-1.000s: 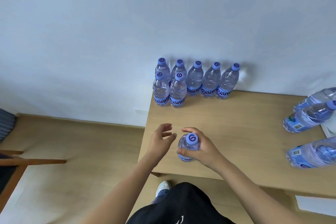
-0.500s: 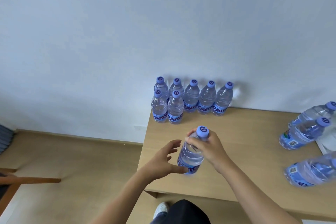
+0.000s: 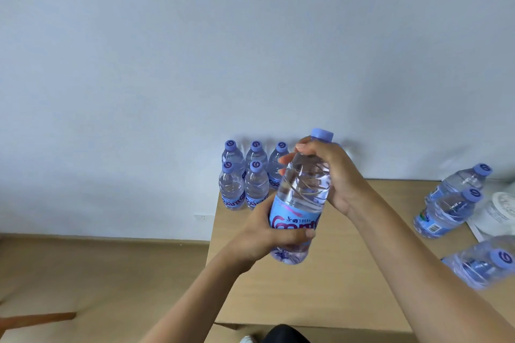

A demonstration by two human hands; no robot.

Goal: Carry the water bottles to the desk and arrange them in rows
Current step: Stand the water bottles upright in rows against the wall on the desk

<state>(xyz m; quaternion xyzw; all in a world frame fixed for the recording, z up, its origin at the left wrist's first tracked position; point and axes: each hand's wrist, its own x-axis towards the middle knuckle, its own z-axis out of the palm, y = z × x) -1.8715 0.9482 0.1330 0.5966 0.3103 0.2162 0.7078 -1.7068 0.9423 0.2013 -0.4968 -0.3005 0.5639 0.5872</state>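
A clear plastic water bottle with a blue label and lilac cap (image 3: 299,198) is held upright above the light wooden counter (image 3: 320,295), clear of its surface. The left hand (image 3: 267,234) is wrapped around the label near the base; the right hand (image 3: 331,172) is closed around the shoulder just under the cap. Behind, a group of upright capped bottles (image 3: 242,175) by the white wall is partly hidden. The label's writing is partly covered and cannot be read whole. Three more bottles (image 3: 448,203) lie at the right, the nearest one blurred.
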